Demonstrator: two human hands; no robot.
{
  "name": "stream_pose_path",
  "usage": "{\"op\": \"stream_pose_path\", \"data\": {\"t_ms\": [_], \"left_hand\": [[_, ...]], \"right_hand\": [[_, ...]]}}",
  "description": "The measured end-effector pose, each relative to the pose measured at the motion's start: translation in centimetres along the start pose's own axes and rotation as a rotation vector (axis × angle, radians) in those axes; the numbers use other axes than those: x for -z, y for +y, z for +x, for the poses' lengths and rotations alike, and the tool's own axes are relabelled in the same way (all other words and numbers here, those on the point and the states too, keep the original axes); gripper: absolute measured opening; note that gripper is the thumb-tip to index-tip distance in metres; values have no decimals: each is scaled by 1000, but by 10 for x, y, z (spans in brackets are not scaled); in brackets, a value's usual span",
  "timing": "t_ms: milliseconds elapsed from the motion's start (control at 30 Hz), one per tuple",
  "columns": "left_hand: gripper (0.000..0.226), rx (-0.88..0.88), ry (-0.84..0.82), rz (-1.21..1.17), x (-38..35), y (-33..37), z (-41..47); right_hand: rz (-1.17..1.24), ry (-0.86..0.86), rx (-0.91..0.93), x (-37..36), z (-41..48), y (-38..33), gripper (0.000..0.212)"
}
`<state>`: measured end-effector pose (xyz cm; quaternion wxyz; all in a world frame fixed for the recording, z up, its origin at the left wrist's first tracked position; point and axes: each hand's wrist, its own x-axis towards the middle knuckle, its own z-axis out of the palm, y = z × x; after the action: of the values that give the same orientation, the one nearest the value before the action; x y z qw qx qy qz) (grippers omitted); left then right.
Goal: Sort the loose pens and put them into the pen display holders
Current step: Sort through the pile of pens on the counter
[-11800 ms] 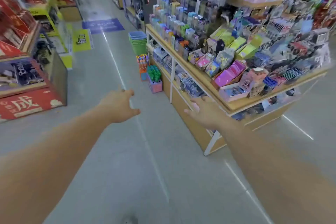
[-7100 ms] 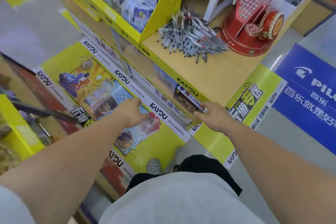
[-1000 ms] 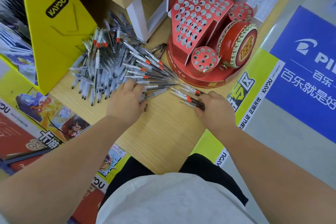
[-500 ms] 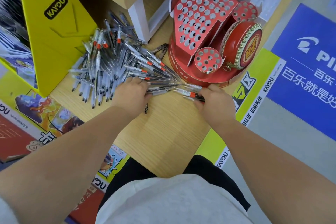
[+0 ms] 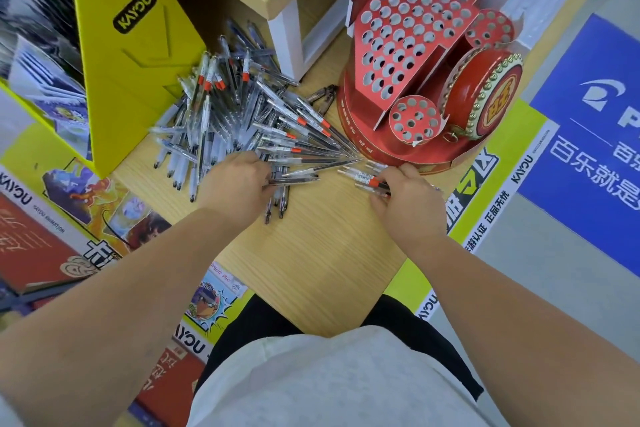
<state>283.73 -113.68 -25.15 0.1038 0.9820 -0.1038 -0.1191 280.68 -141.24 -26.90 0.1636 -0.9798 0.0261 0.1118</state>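
- Pens: loose pens (image 5: pixel 242 121) lie in a criss-crossed heap on the wooden shelf (image 5: pixel 311 253), between the yellow box (image 5: pixel 138 55) and the red display holder (image 5: pixel 415 55). None are in the holder yet, and every hole visible is empty.
- Left hand (image 5: pixel 235 180): at the near edge of the heap, fingers curled round a few dark pens. Probably dragging them out where they can be lined up.
- Right hand (image 5: pixel 408 198): closed on a small bundle (image 5: pixel 363 178) of orange-banded pens, lying flat just beside the holder's base. Looks like one type grouped and tips squared before loading.
- Holder: stepped face of holes plus a small round pod (image 5: pixel 414 121) at the front. One pen per hole, so the bundle has to be fed singly.
- Stage: sorting only, early.
- Risk: the heap is tangled, so pulling one pen can roll others toward the shelf edge.
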Motion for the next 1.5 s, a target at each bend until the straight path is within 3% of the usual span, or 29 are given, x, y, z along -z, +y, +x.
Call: {"op": "stream_pose_path", "data": {"t_ms": [167, 433, 667, 767, 900, 1233, 1500], "left_hand": [[15, 48, 59, -43, 2, -11, -6], [28, 128, 96, -149, 1, -35, -22], [36, 273, 174, -280, -9, -39, -37], [37, 355, 186, -339, -12, -42, -38], [34, 340, 166, -303, -13, -45, -38], [39, 262, 98, -289, -11, -42, -32], [19, 283, 99, -281, -5, -47, -27]], "right_hand": [[37, -47, 121, -4, -3, -17, 27], [-47, -143, 299, -5, 34, -53, 40], [-213, -168, 357, -3, 60, -70, 16], [-215, -194, 382, -2, 66, -71, 17], [-274, -188, 439, 0, 68, -70, 19], [-138, -123, 392, 9, 60, -60, 13], [-125, -144, 343, 6, 74, -79, 26]]}}
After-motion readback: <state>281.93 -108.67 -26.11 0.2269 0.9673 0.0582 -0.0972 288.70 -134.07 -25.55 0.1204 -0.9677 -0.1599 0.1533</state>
